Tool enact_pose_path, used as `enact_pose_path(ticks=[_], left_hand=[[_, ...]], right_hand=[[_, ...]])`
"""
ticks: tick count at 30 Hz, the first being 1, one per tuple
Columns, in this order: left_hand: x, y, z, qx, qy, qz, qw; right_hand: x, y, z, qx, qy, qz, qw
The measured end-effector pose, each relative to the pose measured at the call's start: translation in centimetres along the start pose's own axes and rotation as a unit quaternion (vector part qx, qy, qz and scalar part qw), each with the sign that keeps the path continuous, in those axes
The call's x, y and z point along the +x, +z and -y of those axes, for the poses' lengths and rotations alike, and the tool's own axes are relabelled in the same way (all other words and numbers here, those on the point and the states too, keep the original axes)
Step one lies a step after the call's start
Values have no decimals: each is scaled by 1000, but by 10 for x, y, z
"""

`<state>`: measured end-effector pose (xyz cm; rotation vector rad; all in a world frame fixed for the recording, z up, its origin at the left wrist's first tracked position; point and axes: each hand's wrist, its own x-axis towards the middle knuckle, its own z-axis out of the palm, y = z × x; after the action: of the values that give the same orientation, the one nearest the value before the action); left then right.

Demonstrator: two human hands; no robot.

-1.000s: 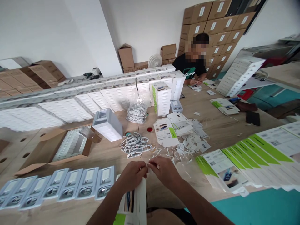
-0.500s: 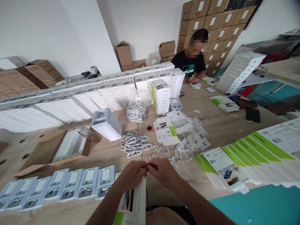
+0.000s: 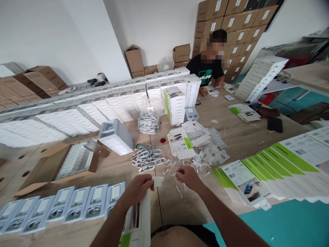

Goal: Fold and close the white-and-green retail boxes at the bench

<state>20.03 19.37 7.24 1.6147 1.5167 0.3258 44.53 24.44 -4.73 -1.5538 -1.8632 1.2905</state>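
Close in front of me, my left hand (image 3: 141,188) is closed on a small white card piece (image 3: 157,181), which sticks out to the right from thumb and fingers. Under my left forearm lies a printed white-and-green flat box (image 3: 145,214), partly covered by the arm. My right hand (image 3: 189,177) is apart from the left, at the near edge of a pile of white paper scraps (image 3: 205,154). Its fingers are curled into a pinch; whatever is between them is too small to make out. Thin white strips (image 3: 179,191) lie just below it.
Coiled white cables (image 3: 147,157) lie ahead. Blue-grey trays (image 3: 96,202) line the left front, beside a carton of white pieces (image 3: 74,161). Flat green-and-white boxes (image 3: 277,164) overlap at right. White box stacks (image 3: 120,103) wall the back. A co-worker (image 3: 205,70) sits at the far side.
My hands, together before, have parted: the right moved right and forward to the scraps, the left slightly left. The white card piece now shows in my left hand. The co-worker's hands have separated.
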Motion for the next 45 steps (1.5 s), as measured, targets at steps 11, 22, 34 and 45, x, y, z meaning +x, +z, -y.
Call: enact_pose_path(ticks=[11,22,34,45], left_hand=[[6,0,14,-67,-16,-62,996],[13,9,-20,-17,36,-65,997],[32,-6,-1,-7,-96,-308,947],[19,-15,-28,-270,43,-49,961]], right_hand=[[18,-5,-71,-121,37,-7,992],[2,-15,45,169,-111,2,979],[-37,-10,89,443,-69,38,893],[-18,-17,109,424,-105,-105,893]])
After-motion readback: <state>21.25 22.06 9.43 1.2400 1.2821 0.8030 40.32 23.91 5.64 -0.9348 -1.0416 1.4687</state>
